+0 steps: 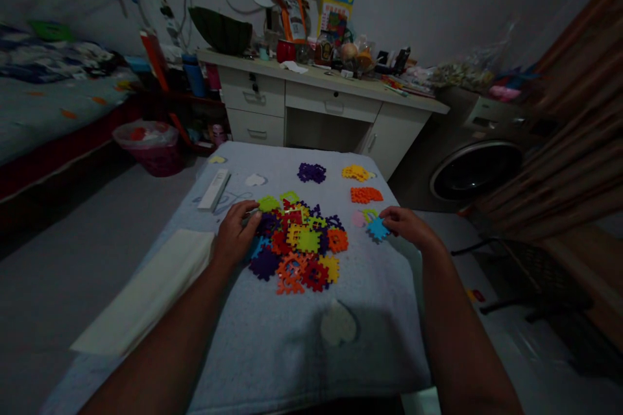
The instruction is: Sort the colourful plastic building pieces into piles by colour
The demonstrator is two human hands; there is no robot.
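Tiles in a mixed heap (299, 246) lie mid-frame on the grey cloth (292, 337). The left hand (236, 233) rests on its left edge, fingers bent and slightly apart, gripping nothing. The blue tile (377, 229) lies alone just right of the heap, at the right hand's (406, 225) fingertips; whether they pinch it or only touch it, I cannot tell. Above sit the purple stack (312, 172), yellow stack (357, 172) and orange stack (366, 194). At mid-left, a pink bin (148, 146) holds a bag with something red.

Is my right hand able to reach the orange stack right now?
Probably yes: the right hand sits at the blue piece, with only bare cloth between it and the orange stack.
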